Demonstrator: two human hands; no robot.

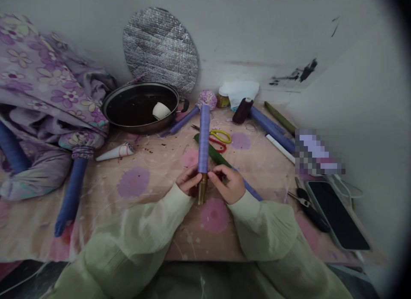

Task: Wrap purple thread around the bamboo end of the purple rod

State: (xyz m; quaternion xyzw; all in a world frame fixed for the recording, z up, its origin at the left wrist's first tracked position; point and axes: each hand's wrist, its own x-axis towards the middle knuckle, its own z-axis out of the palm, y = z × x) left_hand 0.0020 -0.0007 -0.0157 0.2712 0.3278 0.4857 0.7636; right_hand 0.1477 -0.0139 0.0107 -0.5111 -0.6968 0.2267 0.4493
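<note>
Two fingers-first grips on purple-wrapped rod (203, 138), upright at frame center: your left hand (189, 181) and right hand (226, 185) close fingers (213, 174) around it just above brass ferrule (202, 189), apparently keeping wrapping exposed. Green-wrapped rod (213, 151) lies just behind, near scissors (218, 131).

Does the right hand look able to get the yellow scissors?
Probably yes. Only the low green stick lies between the right hand and the yellow scissors, but the hand must first let go of the purple tube.
</note>
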